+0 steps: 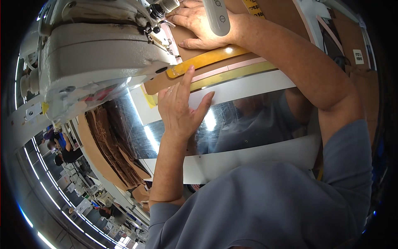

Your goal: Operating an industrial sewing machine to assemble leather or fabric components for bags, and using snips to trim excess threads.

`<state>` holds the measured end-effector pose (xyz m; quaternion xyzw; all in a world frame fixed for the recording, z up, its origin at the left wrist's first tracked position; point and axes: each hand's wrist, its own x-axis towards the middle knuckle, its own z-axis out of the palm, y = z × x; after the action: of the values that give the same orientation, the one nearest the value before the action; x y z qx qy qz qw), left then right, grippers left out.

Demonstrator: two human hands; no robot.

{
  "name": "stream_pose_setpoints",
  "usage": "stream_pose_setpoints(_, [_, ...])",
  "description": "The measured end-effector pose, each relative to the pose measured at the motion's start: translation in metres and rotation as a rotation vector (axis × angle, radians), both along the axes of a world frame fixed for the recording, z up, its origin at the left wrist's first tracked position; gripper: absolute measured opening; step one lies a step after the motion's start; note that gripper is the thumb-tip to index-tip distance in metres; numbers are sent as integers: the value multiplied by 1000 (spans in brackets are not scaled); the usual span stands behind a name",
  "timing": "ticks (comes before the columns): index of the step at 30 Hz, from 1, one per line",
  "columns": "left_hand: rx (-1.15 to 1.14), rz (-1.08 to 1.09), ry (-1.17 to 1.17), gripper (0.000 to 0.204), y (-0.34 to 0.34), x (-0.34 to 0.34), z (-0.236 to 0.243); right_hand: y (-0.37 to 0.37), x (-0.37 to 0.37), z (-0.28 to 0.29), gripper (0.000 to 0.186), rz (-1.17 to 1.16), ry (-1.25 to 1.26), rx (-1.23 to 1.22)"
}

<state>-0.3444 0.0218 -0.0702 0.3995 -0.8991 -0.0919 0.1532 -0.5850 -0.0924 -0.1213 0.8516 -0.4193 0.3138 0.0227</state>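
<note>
My right hand [195,30] lies with fingers spread on a brown panel [195,51] beside the sewing machine's [97,58] needle area; a white control unit [216,17] hides part of it. My left hand [180,110] is lower, fingers extended and apart, its index fingertip at the edge of a curved yellow bar [213,59]. Below that bar run a pink strip [228,68] and a pale yellow strip [234,75]. A white board [257,85] and a shiny metal plate [248,122] lie around and beneath my left hand.
Stacked brown pieces [110,145] lie at the left of the metal plate. A pale front edge [265,157] borders the work surface. Brown board [350,37] stands at the right. Co-workers [66,149] sit among other machines in the left background.
</note>
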Motion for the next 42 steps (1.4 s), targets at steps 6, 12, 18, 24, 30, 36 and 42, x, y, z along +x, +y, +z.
stream_pose_setpoints(6, [-76,90,-221,89,-11,-21,6,2,1,8,58,28,-59,-31])
stream_pose_setpoints(12, [-86,92,-248,84,-15,-21,8,3,1,11,60,-7,35,96])
stream_pose_setpoints(18, [-41,88,-219,78,-12,-31,6,3,0,8,63,9,-9,64])
stream_pose_setpoints(24, [-51,80,-155,78,-15,-33,2,2,1,1,64,3,-24,-2])
stream_pose_setpoints(30, [-108,57,-77,79,-21,-37,-3,-5,0,-2,68,-19,43,-3])
stream_pose_setpoints(36, [-42,67,-124,79,-18,-34,-3,-5,4,-3,70,-24,37,5])
stream_pose_setpoints(42, [-50,51,-86,78,-17,-36,-5,-4,-1,-3,70,-21,26,0])
